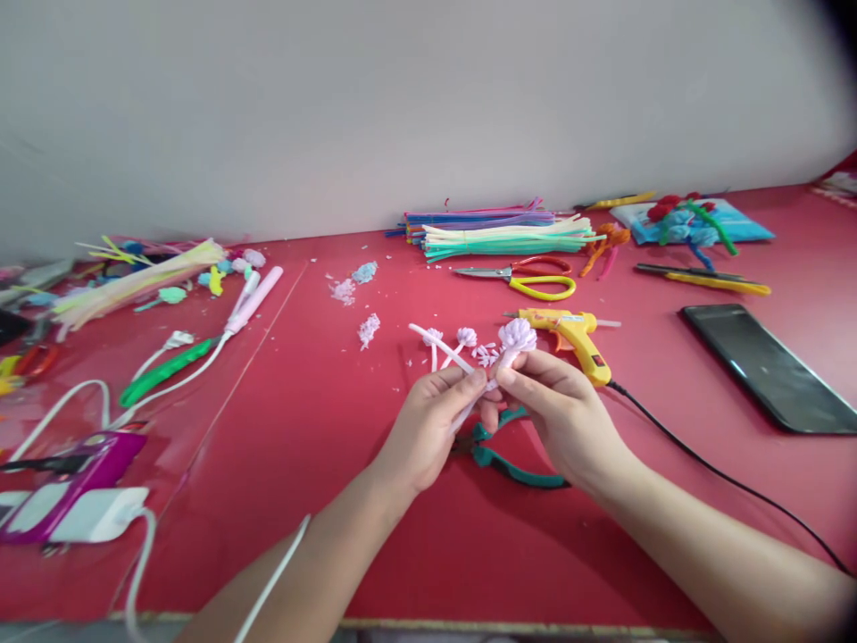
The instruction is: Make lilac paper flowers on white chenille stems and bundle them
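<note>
My left hand (432, 424) is closed, thumb and fingers pinching a pale lilac pipe cleaner (435, 341) whose free end points up and left. Beside it, my right hand (572, 415) pinches the stem just under a lilac pipe-cleaner flower (518, 336). The fingertips of both hands almost meet, and they partly cover the stem. On the table behind them lie small lilac flowers (467, 337) on stems. Teal-handled pliers (519, 467) lie beneath my hands, their jaws to the left. A yellow glue gun (559, 323) rests just beyond my right hand.
Scissors (545, 284) lie before bundled pipe cleaners (509, 239) along the wall. To the right are a black phone (769, 366), a cutter (710, 279) and a blue packet (743, 221). A purple power strip (100, 464) and white cables occupy the left. The glue gun's cord (710, 464) runs right.
</note>
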Demonstrator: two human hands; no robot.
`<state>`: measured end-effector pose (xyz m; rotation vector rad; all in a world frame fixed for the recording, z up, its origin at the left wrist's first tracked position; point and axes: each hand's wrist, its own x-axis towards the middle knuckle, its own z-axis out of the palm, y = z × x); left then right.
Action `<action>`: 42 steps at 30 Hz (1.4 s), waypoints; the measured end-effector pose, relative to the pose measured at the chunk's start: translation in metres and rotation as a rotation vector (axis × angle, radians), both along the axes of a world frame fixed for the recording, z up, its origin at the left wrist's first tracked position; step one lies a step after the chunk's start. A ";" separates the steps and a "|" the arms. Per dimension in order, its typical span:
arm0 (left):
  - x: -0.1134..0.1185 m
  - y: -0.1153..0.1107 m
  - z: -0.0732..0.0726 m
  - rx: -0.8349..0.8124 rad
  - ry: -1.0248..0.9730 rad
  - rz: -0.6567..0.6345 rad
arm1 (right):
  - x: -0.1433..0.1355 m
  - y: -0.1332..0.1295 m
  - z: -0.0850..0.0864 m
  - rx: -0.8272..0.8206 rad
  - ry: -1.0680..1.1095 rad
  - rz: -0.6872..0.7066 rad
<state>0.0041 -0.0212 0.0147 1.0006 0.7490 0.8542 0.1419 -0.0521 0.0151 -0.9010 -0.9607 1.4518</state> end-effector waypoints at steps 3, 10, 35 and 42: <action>-0.001 -0.001 0.001 0.061 0.053 0.023 | -0.001 0.001 -0.001 0.001 -0.006 -0.005; -0.004 -0.004 0.002 0.538 0.615 0.189 | 0.000 0.005 -0.004 -0.043 -0.366 -0.229; -0.005 -0.006 -0.006 0.993 0.747 0.207 | 0.002 0.004 -0.007 0.010 -0.414 -0.263; -0.005 0.002 0.003 0.104 0.160 -0.004 | 0.000 0.001 -0.004 0.079 -0.248 -0.141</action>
